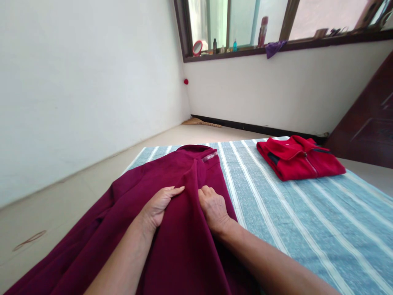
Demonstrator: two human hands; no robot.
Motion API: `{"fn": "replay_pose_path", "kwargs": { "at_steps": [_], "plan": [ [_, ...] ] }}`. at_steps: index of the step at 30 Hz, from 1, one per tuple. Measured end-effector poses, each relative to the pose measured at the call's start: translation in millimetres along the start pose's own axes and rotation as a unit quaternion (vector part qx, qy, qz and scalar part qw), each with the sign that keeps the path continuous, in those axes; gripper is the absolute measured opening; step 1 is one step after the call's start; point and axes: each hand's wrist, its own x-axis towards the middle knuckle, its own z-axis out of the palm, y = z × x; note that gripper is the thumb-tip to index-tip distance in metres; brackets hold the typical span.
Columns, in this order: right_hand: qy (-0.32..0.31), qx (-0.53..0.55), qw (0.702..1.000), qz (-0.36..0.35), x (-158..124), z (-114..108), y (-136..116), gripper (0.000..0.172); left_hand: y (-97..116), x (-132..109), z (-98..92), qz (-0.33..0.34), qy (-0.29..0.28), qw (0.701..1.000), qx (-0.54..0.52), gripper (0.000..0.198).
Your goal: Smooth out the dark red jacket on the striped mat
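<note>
A maroon jacket (181, 237) lies spread over the left part of the cloth-covered surface, its collar at the far end and a label with "SPORT" lettering near it. My left hand (161, 203) grips a raised fold of the jacket, thumb on top, the other fingers partly hidden by the fabric. Just to the right, my right hand (213, 207) has its fingers curled on the edge of the same fold. The fabric stands up in a ridge between both hands. Part of the jacket hangs off toward the lower left.
A folded red zip jacket (302, 157) rests on the blue-and-white striped cloth (264, 205) at the right. Beyond, a broom (202, 122) lies along the wall. The windowsill (245, 53) bears a red-rimmed mirror, bottles and a purple cloth. A dark door (368, 119) stands at far right.
</note>
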Motion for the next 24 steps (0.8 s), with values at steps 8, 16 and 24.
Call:
{"fn": "replay_pose_path", "kwargs": {
  "at_steps": [8, 16, 24],
  "plan": [
    [0.001, -0.007, 0.999, -0.031, -0.7, 5.9, -0.5, 0.015, -0.4, -0.9, 2.8, 0.010, 0.007, 1.000, 0.012, 0.025],
    [0.002, -0.014, 0.999, -0.043, -0.1, 10.2, 1.5, 0.017, -1.9, 0.5, 1.4, 0.037, 0.011, 0.998, 0.055, 0.023],
    [0.009, -0.020, 0.999, -0.047, -0.9, 8.8, 2.2, 0.017, -5.4, -0.6, 12.7, 0.140, 0.107, 0.956, 0.236, 0.028]
  ]
}}
